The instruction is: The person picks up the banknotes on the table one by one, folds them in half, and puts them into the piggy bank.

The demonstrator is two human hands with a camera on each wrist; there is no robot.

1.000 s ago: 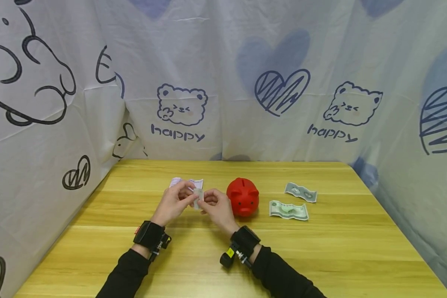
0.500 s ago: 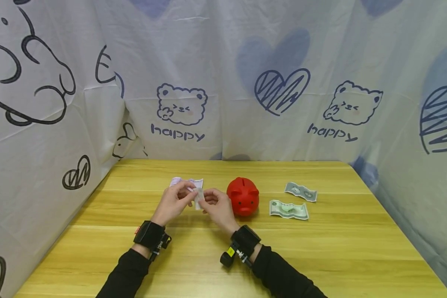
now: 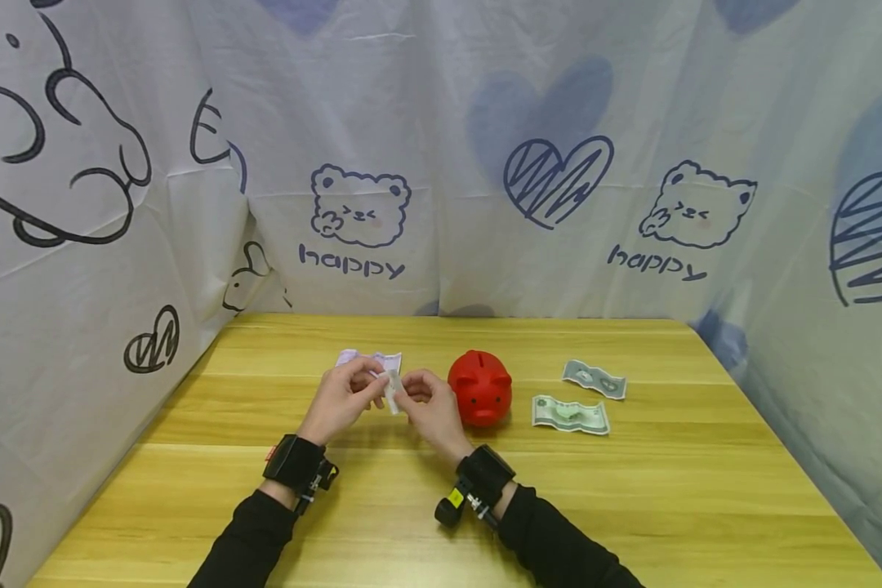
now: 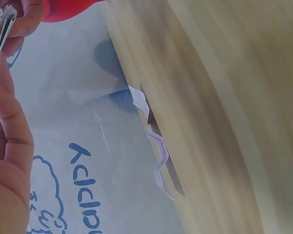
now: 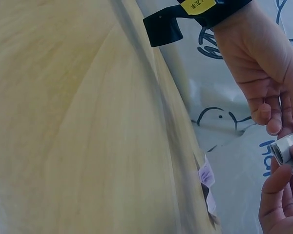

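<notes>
Between my two hands is a small folded banknote (image 3: 393, 394), held up over the table left of the red piggy bank (image 3: 479, 389). My left hand (image 3: 345, 398) pinches its upper part between thumb and fingers. From the other side, my right hand (image 3: 435, 410) pinches it with thumb and forefinger. Seen in the right wrist view, the folded banknote (image 5: 284, 147) shows stacked layers at its end. The left wrist view catches the edge of the folded banknote (image 4: 7, 24) at the fingertips. Behind my left hand lies a creased purple banknote (image 3: 389, 361), partly hidden.
Right of the piggy bank, a green banknote (image 3: 570, 415) lies nearer me and a grey-green banknote (image 3: 594, 380) farther back. The wooden table (image 3: 632, 506) ends against a printed cloth (image 3: 456, 245) at the back and sides.
The folded banknote has turned between the fingers and now looks narrower and more slanted. My right fingers have shifted slightly on it; the piggy bank and the other notes stay put.
</notes>
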